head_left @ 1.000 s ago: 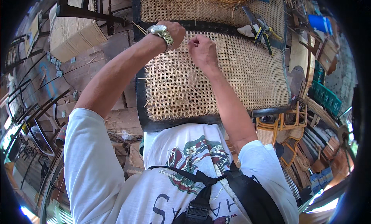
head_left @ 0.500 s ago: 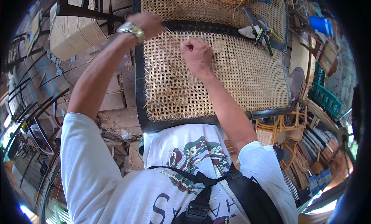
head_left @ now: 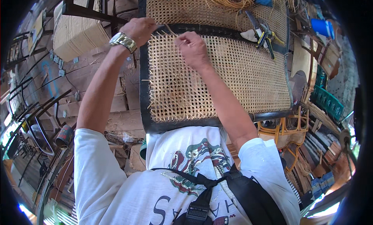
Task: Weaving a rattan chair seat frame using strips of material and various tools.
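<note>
Planks (head_left: pixel 132 91) show left of the dark border (head_left: pixel 145 104), leaving space there; the pale cane panel (head_left: pixel 241 79) fills mid-frame. The left hand (head_left: pixel 138 31) is curled at its upper left corner; I cannot tell what it grips. Since the earlier frame the right hand (head_left: pixel 191 51) has shifted left over the weave, fingers bent, grip unclear. Loose strand ends (head_left: pixel 145 80) poke out along the panel's left side
</note>
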Demonstrator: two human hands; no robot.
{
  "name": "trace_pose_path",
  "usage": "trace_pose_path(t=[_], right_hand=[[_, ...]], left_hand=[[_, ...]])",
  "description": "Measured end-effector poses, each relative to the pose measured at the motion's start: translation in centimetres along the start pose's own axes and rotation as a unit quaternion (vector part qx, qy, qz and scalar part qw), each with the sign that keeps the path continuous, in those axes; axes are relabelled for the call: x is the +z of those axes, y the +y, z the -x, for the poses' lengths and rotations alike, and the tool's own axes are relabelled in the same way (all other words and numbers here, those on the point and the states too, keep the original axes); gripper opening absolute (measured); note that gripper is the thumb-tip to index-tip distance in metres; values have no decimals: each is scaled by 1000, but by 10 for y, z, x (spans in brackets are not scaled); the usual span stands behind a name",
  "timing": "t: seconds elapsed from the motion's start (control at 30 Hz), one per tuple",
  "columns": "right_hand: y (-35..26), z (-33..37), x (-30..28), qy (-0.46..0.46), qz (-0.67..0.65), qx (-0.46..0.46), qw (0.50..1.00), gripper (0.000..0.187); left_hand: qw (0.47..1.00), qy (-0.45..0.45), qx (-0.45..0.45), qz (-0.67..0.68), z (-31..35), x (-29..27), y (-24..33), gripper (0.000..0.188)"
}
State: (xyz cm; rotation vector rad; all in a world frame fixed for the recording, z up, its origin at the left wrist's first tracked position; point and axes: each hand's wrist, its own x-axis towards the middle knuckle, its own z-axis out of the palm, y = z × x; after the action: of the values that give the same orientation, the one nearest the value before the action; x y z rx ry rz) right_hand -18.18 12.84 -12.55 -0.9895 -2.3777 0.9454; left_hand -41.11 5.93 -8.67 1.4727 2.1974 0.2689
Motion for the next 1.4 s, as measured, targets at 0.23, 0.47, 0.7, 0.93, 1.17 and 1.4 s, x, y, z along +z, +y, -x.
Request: trace_pose_path(t=[0.23,0.47,0.7,0.93,1.17,1.4], right_hand=[[8,-11,-26,-80,-102,260,957,26],[10,-6,-18,-71,47,172,981,21],[2,-9,-33,-102,-12,233,967,17],[-3,-14,-37,-116,32,235,964,17],[8,-20,-34,-173,59,194,964,18],[-4,-19,-18,-139,97,177,969,17]], left_hand=[[991,-113,13,-71,-3,18,46,34],[977,-142,76,-140,-8,15,63,29],[958,-125,142,-217,-14,15,86,24],[989,-108,56,-90,-5,42,68,27],[994,-85,41,-56,-1,46,65,27],[930,-279,-104,216,-27,40,45,57]])
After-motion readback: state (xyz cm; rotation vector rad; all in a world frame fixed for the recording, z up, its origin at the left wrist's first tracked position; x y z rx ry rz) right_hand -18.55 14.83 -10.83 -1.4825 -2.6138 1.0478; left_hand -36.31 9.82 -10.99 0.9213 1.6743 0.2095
